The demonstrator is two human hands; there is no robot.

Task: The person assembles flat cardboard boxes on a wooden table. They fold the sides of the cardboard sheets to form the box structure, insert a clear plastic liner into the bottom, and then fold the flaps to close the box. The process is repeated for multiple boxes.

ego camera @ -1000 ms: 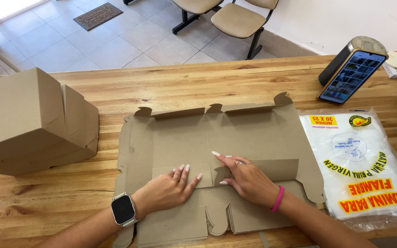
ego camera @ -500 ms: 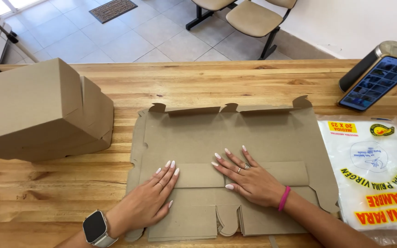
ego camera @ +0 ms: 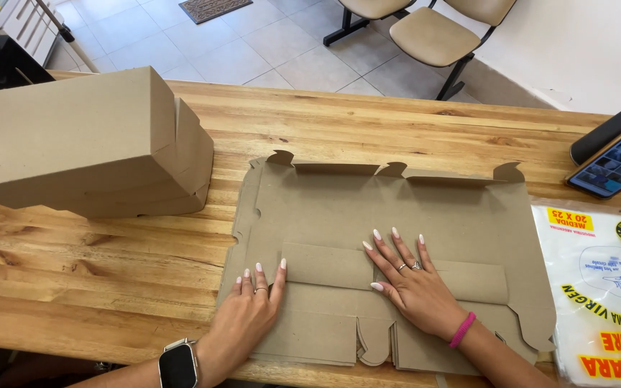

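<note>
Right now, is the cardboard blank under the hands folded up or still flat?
Flat. The cardboard blank lies spread on the wooden table, both palms pressing its folded-over near strip.

Folded boxes (ego camera: 88, 144) left of flat cardboard (ego camera: 397, 208)

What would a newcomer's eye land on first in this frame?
Most likely the flat cardboard blank spread across the middle of the wooden table, with the left hand and right hand pressed flat on its near folded strip. Next, the closed cardboard boxes stacked at the left, and the plastic bag pack at the right edge.
</note>
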